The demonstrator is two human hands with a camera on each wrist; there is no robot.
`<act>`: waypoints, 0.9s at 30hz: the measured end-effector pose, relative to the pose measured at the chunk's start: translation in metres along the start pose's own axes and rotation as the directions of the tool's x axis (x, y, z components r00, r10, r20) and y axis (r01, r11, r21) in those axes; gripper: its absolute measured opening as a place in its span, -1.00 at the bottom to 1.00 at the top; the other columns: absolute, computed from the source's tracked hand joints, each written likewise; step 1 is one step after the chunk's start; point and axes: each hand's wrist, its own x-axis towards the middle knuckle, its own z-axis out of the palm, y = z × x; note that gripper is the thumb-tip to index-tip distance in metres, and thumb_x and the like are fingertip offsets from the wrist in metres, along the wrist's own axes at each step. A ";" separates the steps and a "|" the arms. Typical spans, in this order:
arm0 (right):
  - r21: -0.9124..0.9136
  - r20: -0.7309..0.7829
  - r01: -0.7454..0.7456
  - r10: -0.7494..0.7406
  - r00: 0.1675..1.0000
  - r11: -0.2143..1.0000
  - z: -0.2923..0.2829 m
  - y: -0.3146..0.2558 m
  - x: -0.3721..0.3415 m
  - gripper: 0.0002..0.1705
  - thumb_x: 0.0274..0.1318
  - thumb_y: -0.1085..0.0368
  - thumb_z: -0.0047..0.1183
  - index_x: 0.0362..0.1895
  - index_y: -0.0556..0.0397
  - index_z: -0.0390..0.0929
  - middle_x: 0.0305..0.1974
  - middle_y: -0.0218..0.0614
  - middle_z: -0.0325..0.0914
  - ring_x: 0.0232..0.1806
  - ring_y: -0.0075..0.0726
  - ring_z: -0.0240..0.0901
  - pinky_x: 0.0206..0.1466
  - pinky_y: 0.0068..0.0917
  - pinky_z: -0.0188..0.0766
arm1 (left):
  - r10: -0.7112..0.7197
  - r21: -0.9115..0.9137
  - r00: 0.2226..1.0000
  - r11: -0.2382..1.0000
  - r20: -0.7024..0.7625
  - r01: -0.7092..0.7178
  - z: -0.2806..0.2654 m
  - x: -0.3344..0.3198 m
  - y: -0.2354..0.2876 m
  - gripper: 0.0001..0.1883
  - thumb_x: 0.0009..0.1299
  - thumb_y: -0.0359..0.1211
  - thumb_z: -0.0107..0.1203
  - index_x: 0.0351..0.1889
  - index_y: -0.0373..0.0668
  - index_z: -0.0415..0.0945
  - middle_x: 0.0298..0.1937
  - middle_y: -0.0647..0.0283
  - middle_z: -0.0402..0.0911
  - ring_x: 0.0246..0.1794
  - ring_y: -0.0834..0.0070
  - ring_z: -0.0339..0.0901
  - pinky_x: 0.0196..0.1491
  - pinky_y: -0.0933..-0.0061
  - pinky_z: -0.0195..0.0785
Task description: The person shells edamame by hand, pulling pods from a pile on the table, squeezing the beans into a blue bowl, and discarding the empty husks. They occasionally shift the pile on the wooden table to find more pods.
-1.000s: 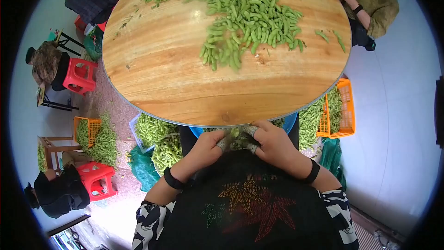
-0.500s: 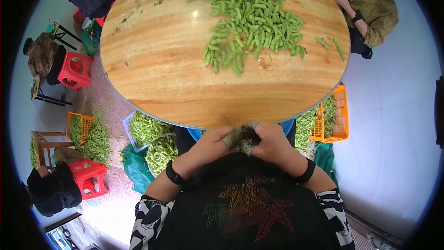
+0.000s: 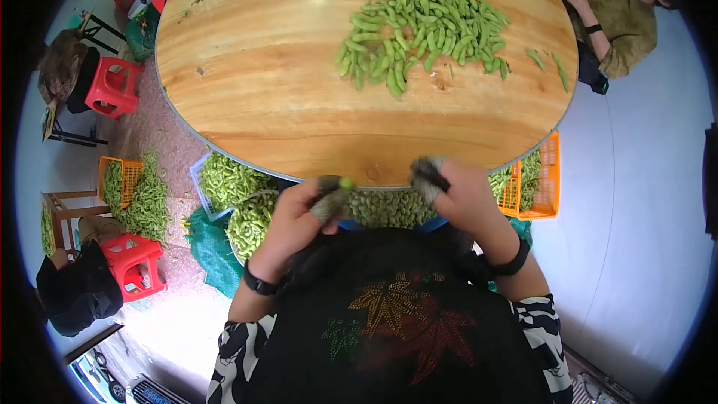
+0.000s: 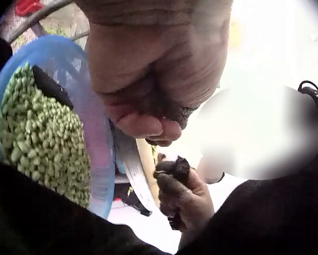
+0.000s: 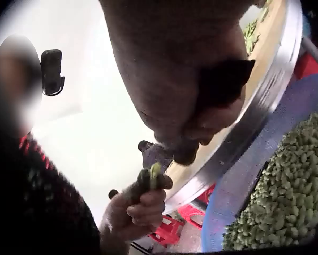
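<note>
My left hand (image 3: 298,213) pinches a green bean pod (image 3: 345,182) between covered thumb and finger, in front of the table's near edge. Its pod (image 5: 155,170) also pokes up from the fingertips in the right wrist view. My right hand (image 3: 467,194) is at the table edge on the right, apart from the left and blurred. Its fingers (image 4: 175,191) are curled under dark wraps, and nothing shows between them. Below and between both hands lie shelled green beans (image 3: 389,208) in a blue basin (image 5: 215,226).
The round wooden table (image 3: 247,105) carries a heap of green pods (image 3: 430,19). Left of me are a pale crate (image 3: 200,183) of pods and a green sack (image 3: 209,254). An orange crate (image 3: 552,179) stands at right. Other people sit around, one person (image 3: 621,22) across at right.
My hands were together before my chest; now they are apart, left hand to the left with a pod, right hand to the right. The beans between them have come into view.
</note>
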 end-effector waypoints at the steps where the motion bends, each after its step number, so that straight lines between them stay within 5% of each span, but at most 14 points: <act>1: -0.005 -0.003 0.009 -0.009 1.000 1.000 0.000 -0.001 0.015 -0.74 0.02 0.22 0.16 -0.22 0.07 0.52 -0.36 -0.07 0.50 -0.31 0.11 0.47 -0.27 -0.13 0.38 | 0.007 0.057 0.991 0.998 -0.136 0.001 -0.010 -0.006 0.002 -0.74 0.45 -0.44 -0.04 0.07 -0.23 0.47 -0.47 0.32 0.54 -0.61 0.71 0.39 -0.51 0.70 0.26; 3: 0.031 -0.276 0.080 -0.069 0.959 0.996 0.002 0.000 0.051 -0.73 0.03 0.20 0.16 -0.26 0.11 0.51 -0.33 -0.05 0.51 -0.32 0.12 0.47 -0.26 -0.10 0.39 | 0.058 0.029 0.937 0.998 -0.343 -0.051 -0.033 -0.015 -0.001 -0.73 0.43 -0.47 -0.02 0.08 -0.22 0.45 -0.45 0.32 0.55 -0.59 0.72 0.42 -0.51 0.72 0.28; 5: -0.103 -0.306 0.058 -0.087 0.948 0.993 0.005 0.005 0.089 -0.74 0.03 0.20 0.15 -0.29 0.13 0.50 -0.32 -0.04 0.51 -0.32 0.13 0.47 -0.26 -0.09 0.40 | 0.208 0.267 0.823 0.961 -0.529 -0.071 -0.059 -0.026 -0.006 -0.67 0.41 -0.47 0.02 0.14 -0.19 0.43 -0.44 0.27 0.56 -0.54 0.67 0.48 -0.50 0.65 0.33; 7: -0.231 -0.333 0.029 -0.107 0.937 0.973 0.013 0.008 0.109 -0.74 0.03 0.21 0.15 -0.31 0.16 0.49 -0.32 -0.03 0.51 -0.33 0.14 0.47 -0.26 -0.07 0.41 | 0.433 0.729 0.743 0.676 -0.510 0.107 -0.083 -0.038 -0.004 -0.60 0.35 -0.48 0.07 0.17 -0.17 0.41 -0.38 0.14 0.60 -0.48 0.51 0.55 -0.47 0.55 0.41; 8: -0.283 -0.335 -0.017 -0.082 0.939 0.959 0.018 0.010 0.115 -0.73 -0.01 0.21 0.17 -0.36 0.15 0.47 -0.39 -0.01 0.50 -0.36 0.14 0.47 -0.29 -0.08 0.40 | 0.379 0.704 0.719 0.677 -0.583 0.214 -0.089 -0.041 -0.001 -0.57 0.29 -0.46 0.13 0.16 -0.16 0.43 -0.15 -0.08 0.56 -0.24 0.20 0.58 -0.24 0.36 0.47; 9: -0.335 -0.337 -0.062 -0.058 0.940 0.940 0.022 0.011 0.118 -0.73 -0.05 0.22 0.20 -0.41 0.15 0.44 -0.46 0.00 0.50 -0.39 0.14 0.47 -0.31 -0.08 0.39 | 0.381 0.702 0.713 0.678 -0.588 0.217 -0.089 -0.041 0.003 -0.57 0.29 -0.46 0.13 0.16 -0.16 0.43 -0.15 -0.08 0.56 -0.24 0.20 0.58 -0.24 0.36 0.47; 11: -0.333 -0.351 -0.026 -0.098 0.931 0.943 0.028 0.017 0.116 -0.73 -0.07 0.22 0.20 -0.40 0.15 0.45 -0.44 0.00 0.51 -0.38 0.14 0.47 -0.30 -0.09 0.39 | 0.763 0.924 0.544 0.180 -0.348 0.339 -0.086 -0.034 0.010 -0.59 0.27 -0.43 0.16 0.12 -0.19 0.46 0.10 -0.20 0.41 0.00 -0.04 0.46 0.01 0.20 0.39; 12: -0.330 -0.369 0.000 -0.129 0.921 0.944 0.028 0.019 0.112 -0.72 -0.08 0.22 0.20 -0.39 0.14 0.46 -0.42 0.00 0.51 -0.37 0.13 0.47 -0.29 -0.09 0.40 | 0.732 0.905 0.537 0.298 -0.420 0.303 -0.079 -0.027 0.013 -0.58 0.28 -0.37 0.19 0.12 -0.12 0.47 0.18 -0.13 0.37 0.18 -0.03 0.35 0.18 0.15 0.26; 13: -0.331 -0.368 0.002 -0.131 0.921 0.944 0.024 0.017 0.104 -0.72 -0.08 0.22 0.20 -0.39 0.14 0.46 -0.42 0.00 0.51 -0.37 0.13 0.47 -0.29 -0.09 0.40 | 0.768 0.933 0.529 0.308 -0.361 0.188 -0.064 -0.018 0.020 -0.61 0.26 -0.41 0.20 0.08 -0.14 0.51 0.13 -0.09 0.42 0.15 0.02 0.39 0.16 0.17 0.28; 15: -0.198 -0.209 -0.073 0.031 0.977 0.977 0.012 0.010 0.085 -0.68 -0.07 0.18 0.20 -0.32 0.16 0.49 -0.32 -0.01 0.48 -0.29 0.12 0.47 -0.23 -0.09 0.41 | 0.726 0.911 0.640 0.400 -0.251 -0.096 -0.029 0.004 0.034 -0.65 0.22 -0.46 0.23 0.00 -0.18 0.55 0.02 0.03 0.53 0.03 0.13 0.50 0.04 0.28 0.40; 18: -0.144 -0.298 -0.009 -0.034 0.954 0.990 0.017 0.017 0.078 -0.71 -0.11 0.22 0.22 -0.33 0.13 0.50 -0.40 -0.03 0.51 -0.33 0.10 0.47 -0.25 -0.15 0.41 | 0.670 0.786 0.740 0.488 -0.058 -0.380 0.006 0.041 0.041 -0.71 0.24 -0.49 0.17 -0.05 -0.19 0.54 -0.04 0.03 0.55 -0.12 0.13 0.56 -0.16 0.31 0.46; 22: -0.190 -0.390 0.010 -0.085 0.917 0.982 0.023 0.013 0.089 -0.67 -0.12 0.19 0.24 -0.30 0.13 0.51 -0.37 -0.03 0.50 -0.28 0.10 0.47 -0.22 -0.17 0.41 | 0.657 0.803 0.752 0.480 -0.062 -0.353 0.017 0.076 0.042 -0.74 0.25 -0.48 0.13 -0.08 -0.19 0.55 -0.08 0.06 0.56 -0.19 0.07 0.55 -0.20 0.26 0.46; 25: -0.243 -0.302 -0.034 -0.042 0.953 0.970 0.020 0.015 0.096 -0.66 -0.09 0.17 0.24 -0.27 0.12 0.52 -0.35 -0.04 0.50 -0.27 0.09 0.46 -0.20 -0.17 0.40 | 0.653 0.826 0.754 0.461 -0.069 -0.324 0.021 0.088 0.043 -0.73 0.22 -0.49 0.11 -0.08 -0.19 0.53 -0.13 0.05 0.55 -0.24 0.04 0.54 -0.24 0.19 0.45; 27: -0.287 -0.228 0.004 -0.072 0.971 0.958 0.016 0.012 0.089 -0.66 -0.06 0.16 0.23 -0.28 0.14 0.52 -0.33 -0.01 0.51 -0.28 0.11 0.46 -0.21 -0.19 0.41 | 0.740 0.864 0.672 0.311 0.043 -0.397 0.023 0.094 0.042 -0.65 0.13 -0.53 0.09 -0.07 -0.22 0.50 -0.19 -0.02 0.53 -0.23 0.00 0.51 -0.21 0.13 0.43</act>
